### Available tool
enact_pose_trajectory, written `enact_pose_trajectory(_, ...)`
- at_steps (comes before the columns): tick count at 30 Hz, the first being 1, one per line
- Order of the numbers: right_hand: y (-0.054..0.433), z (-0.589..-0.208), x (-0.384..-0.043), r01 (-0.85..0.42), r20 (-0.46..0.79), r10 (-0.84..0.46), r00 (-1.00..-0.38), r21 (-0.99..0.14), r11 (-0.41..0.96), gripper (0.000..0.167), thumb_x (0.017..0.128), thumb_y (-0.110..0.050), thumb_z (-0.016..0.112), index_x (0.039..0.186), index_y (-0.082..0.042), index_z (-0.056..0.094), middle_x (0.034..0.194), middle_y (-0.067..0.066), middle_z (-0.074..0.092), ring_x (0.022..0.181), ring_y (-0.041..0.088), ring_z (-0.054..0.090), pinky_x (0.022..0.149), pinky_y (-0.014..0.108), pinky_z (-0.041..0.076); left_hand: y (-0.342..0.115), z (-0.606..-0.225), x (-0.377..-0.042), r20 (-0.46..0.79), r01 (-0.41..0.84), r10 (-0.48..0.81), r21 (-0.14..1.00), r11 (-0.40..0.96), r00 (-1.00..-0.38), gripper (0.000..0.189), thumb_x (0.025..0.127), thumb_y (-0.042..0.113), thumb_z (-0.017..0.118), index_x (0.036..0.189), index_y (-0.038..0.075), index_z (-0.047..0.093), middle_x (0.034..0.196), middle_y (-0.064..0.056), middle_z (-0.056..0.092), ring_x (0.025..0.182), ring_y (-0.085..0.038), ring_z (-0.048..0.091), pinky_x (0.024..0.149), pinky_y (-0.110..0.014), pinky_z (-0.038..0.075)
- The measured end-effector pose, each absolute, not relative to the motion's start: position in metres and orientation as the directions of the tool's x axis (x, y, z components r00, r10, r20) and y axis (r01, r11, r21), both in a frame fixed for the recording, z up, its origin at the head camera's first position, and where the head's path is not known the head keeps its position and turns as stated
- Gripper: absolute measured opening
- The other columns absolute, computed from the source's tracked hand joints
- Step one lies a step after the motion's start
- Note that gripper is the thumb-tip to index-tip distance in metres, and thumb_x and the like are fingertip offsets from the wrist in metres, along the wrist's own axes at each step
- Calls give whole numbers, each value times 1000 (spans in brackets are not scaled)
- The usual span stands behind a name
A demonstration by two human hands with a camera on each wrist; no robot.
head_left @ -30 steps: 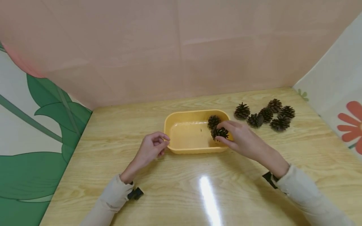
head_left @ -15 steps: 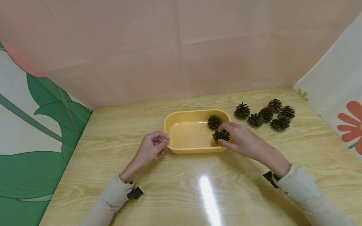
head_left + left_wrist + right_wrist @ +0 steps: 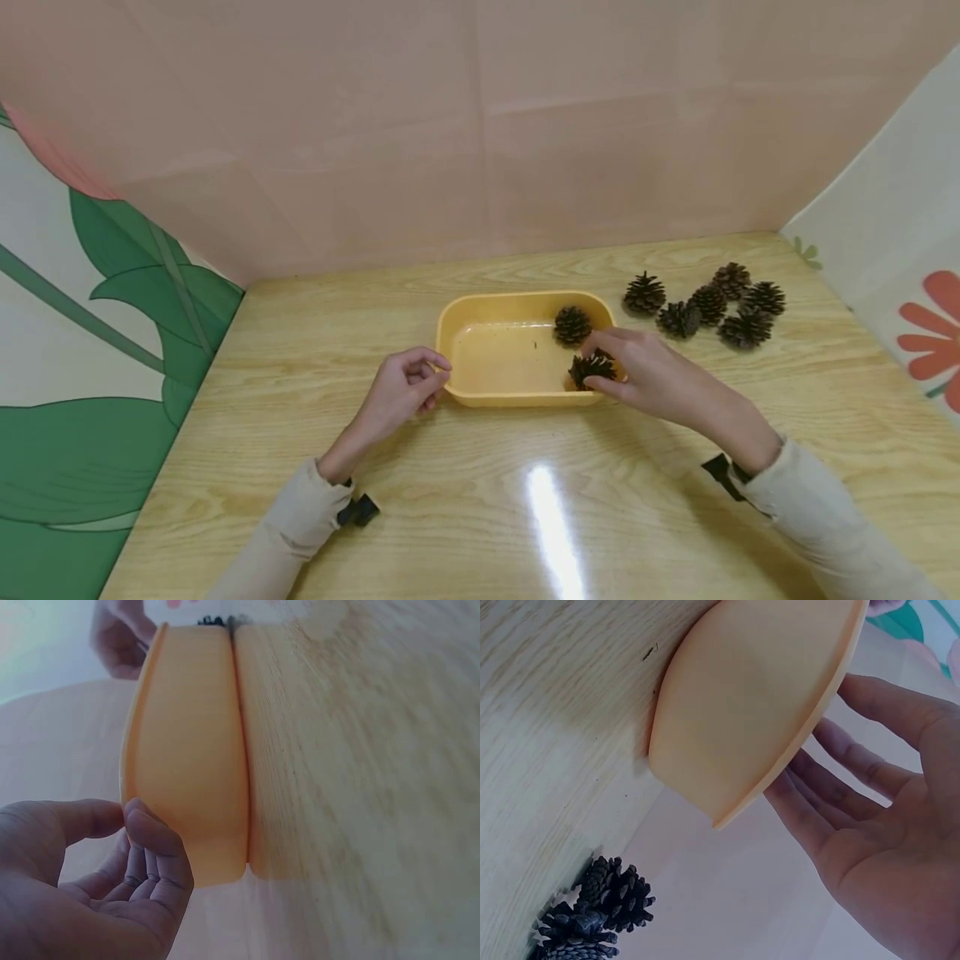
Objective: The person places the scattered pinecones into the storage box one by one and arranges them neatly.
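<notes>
1. While your right hand (image 3: 648,371) bends its fingers part way round a pine cone (image 3: 591,370), that cone is inside the yellow tub (image 3: 491,358), by its right end; whether it touches the bottom is hidden.
2. Your left hand (image 3: 401,387) pinches the tub's rim, fingertips close together.
3. The cone is likely light, stiff and prickly, and its thin scales may snap.
4. Hold its fat middle softly.
5. The tub looks smooth and could slide on the table (image 3: 442,492).

Left hand (image 3: 401,392) and right hand (image 3: 651,372) curled
</notes>
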State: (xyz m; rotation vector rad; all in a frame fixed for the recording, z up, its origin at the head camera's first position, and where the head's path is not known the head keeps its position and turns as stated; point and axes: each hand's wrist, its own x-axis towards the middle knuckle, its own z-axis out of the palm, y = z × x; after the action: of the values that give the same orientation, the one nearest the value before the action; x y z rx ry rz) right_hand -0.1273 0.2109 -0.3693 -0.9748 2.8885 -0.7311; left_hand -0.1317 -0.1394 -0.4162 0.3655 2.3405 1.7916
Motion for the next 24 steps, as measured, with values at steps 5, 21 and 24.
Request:
enact_pose_trajectory(5,212,-367,-127,-565,120,-577,-808,-438,699,32,89,-15,76,118,-5,65,111,12,70,55,0,53,53,20,49,-139,-415,-131,17,94,294,964,250,-956,14,96,2,65,105,-8,65,77,-32,60,52,-16,55,45,-33,48)
enact_pose_trajectory(21,221,-363,-131,-651,308,-574,-759,-340,679,25,85,-4,78,108,-1,69,97,10,71,82,22,69,67,35,59,-140,-416,-132,15,92,288,962,255,-957,15,96,4,65,104,-9,64,73,-26,60,52,-16,54,45,-31,47)
enact_pose_trajectory(24,224,-361,-134,-654,324,-569,-755,-328,681,24,84,-2,78,106,-2,69,95,9,72,84,23,69,69,38,58,-139,-416,-132,16,92,291,964,250,-957,15,96,3,65,104,-10,64,73,-27,60,52,-16,54,45,-31,47)
